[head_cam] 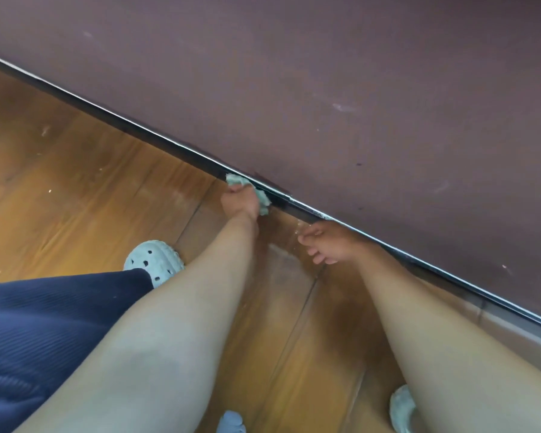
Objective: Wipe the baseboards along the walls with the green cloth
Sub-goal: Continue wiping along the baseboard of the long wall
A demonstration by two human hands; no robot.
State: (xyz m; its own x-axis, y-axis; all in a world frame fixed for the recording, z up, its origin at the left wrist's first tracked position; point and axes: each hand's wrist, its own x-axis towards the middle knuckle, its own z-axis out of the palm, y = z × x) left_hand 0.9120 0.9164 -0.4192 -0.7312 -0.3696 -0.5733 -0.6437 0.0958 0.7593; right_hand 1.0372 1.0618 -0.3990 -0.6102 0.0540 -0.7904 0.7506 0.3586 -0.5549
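The dark baseboard [113, 120] runs diagonally from upper left to lower right along the foot of a mauve wall [325, 73]. My left hand [239, 203] grips a bunched green cloth [263, 200] and presses it against the baseboard near the middle of the view. Part of the cloth sticks out above and to the right of my fingers. My right hand [325, 245] hovers just right of it, close to the baseboard and low over the floor. Its fingers are loosely curled and hold nothing.
The wooden plank floor [75, 182] spreads out to the left, with a few pale specks. A pale green clog [153, 260] is on my left foot and another [402, 410] sits at the bottom right. My navy garment [44, 323] fills the lower left.
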